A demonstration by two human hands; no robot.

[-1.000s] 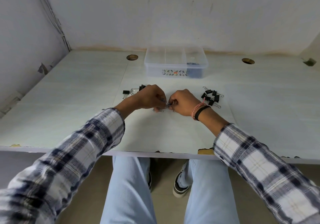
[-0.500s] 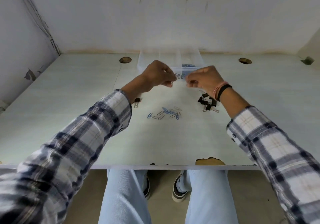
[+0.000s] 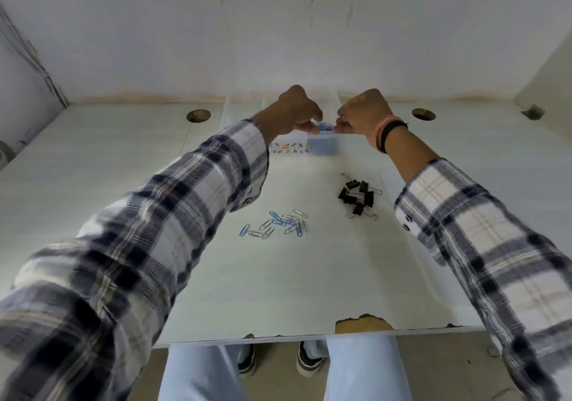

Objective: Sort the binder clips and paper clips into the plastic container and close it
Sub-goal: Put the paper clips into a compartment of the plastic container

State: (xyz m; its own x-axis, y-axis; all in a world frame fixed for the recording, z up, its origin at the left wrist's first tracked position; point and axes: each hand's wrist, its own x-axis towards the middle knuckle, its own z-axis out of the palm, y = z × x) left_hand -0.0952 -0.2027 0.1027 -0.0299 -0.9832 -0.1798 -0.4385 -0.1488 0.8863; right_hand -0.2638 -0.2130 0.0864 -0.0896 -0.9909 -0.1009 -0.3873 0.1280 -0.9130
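Observation:
A clear plastic container (image 3: 289, 148) stands at the back of the desk, with blue paper clips in its right compartment (image 3: 323, 146). My left hand (image 3: 294, 112) and my right hand (image 3: 362, 115) hover over that compartment, fingertips pinched close together. Small blue paper clips (image 3: 325, 127) show between the fingertips. Whether they are held or lie inside the container I cannot tell. Several loose blue and silver paper clips (image 3: 278, 224) lie mid-desk. A heap of black binder clips (image 3: 357, 197) sits to their right.
The white desk (image 3: 278, 292) has a cable hole at the back left (image 3: 198, 115) and back right (image 3: 423, 114). Its front edge is chipped (image 3: 362, 324). Walls close in behind and on both sides. My knees and shoes show below the desk.
Both hands rose from the paper clip pile mid-desk and moved back to the container, now pinched above its right compartment. The pile and the binder clip heap lie uncovered.

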